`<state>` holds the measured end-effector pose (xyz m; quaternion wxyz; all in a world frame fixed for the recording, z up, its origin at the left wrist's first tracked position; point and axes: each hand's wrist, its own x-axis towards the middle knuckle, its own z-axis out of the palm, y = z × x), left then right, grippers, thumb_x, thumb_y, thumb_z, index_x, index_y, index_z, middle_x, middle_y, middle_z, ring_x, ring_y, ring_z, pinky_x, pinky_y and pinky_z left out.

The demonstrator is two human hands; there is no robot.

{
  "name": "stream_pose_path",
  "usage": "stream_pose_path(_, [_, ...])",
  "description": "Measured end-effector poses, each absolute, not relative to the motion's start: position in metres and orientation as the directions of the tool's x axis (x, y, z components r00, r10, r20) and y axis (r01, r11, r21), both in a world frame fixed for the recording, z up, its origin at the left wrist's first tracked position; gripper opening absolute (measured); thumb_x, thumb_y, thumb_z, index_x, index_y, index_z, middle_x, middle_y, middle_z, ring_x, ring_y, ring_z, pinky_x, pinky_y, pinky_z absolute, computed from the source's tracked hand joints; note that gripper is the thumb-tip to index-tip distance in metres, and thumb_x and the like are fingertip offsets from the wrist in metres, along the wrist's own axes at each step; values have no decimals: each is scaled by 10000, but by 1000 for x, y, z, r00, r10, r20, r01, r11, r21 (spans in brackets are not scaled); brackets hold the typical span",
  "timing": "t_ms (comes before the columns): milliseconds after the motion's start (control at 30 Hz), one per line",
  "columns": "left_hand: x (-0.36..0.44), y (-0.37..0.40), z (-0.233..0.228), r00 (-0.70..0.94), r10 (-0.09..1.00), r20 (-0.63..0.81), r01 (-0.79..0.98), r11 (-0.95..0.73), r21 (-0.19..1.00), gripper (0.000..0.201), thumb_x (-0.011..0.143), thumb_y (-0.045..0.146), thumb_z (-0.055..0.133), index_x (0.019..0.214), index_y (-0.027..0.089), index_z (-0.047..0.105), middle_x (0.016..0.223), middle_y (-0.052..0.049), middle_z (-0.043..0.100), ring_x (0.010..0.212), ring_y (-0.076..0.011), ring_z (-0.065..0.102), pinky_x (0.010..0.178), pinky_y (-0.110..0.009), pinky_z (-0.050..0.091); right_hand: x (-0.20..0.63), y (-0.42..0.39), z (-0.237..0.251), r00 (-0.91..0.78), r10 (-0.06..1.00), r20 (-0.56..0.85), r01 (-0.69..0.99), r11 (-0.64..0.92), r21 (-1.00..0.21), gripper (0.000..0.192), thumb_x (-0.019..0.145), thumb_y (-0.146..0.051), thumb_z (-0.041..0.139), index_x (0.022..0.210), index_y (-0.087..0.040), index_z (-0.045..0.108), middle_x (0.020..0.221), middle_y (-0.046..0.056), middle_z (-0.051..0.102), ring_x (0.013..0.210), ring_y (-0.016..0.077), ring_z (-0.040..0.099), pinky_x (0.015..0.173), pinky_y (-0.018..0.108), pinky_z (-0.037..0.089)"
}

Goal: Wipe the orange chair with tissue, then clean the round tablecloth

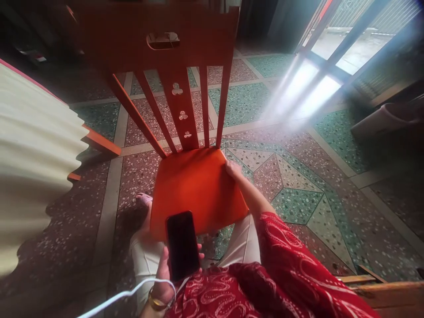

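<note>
My left hand (pixel 163 270) holds a smartphone (pixel 183 245) with a dark screen, its fingertips showing along the phone's right edge. A white cable (pixel 124 293) runs from near the phone's lower end over my wrist to the lower left. In front of me is a wooden chair (pixel 195 187) with an orange-brown seat and a slatted back with clover-shaped cut-outs. My right hand (pixel 233 169) grips the right edge of the seat near the back, with the fingertips partly hidden at the edge. The phone overlaps the seat's front edge in the head view.
A cream pleated cloth (pixel 36 176) hangs at the left, with an orange wooden leg (pixel 102 140) beside it. The speckled tile floor (pixel 294 205) spreads around the chair. Bright light enters through a doorway (pixel 351 39) at the upper right. A pale container (pixel 380 121) stands at the right.
</note>
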<state>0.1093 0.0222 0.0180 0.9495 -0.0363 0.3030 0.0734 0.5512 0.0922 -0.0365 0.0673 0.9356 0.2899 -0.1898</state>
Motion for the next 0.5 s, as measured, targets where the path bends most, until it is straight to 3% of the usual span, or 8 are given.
stream_pose_path(100, [103, 19, 26, 826, 97, -555, -144, 989, -41, 682, 761, 745, 484, 1164, 224, 663, 1229, -110, 655, 1109, -352, 616, 849, -466, 546, 559, 49, -19, 768, 484, -419, 541, -841, 22, 609, 990, -467, 132, 1107, -173, 652, 994, 157, 694, 920, 240, 655, 809, 350, 457])
stream_pose_path(200, [97, 17, 33, 836, 90, -542, -141, 989, -54, 683, 771, 742, 475, 1162, 214, 665, 1229, -109, 654, 1109, -353, 616, 848, -468, 544, 565, 19, -2, 785, 486, -384, 534, -845, 21, 640, 994, -414, 83, 1127, -127, 639, 1026, 177, 677, 905, 245, 645, 793, 337, 454])
stream_pose_path(367, [97, 16, 37, 846, 84, -527, -123, 992, -39, 669, 807, 735, 430, 1193, 233, 645, 1234, -91, 655, 1133, -335, 606, 894, -444, 527, 550, 37, 1, 660, 661, -356, 686, -724, -73, 385, 955, -238, 295, 1121, -141, 628, 1102, 128, 643, 959, 202, 575, 845, 271, 420])
stream_pose_path(500, [98, 15, 40, 873, 128, -471, -138, 990, 15, 671, 813, 727, 435, 1225, 237, 634, 1247, -103, 647, 1167, -366, 579, 917, -477, 510, 528, 54, -8, 539, 788, -297, 797, -591, -122, 399, 923, -144, 331, 1242, -147, 571, 1101, 120, 633, 1004, 206, 530, 881, 274, 386])
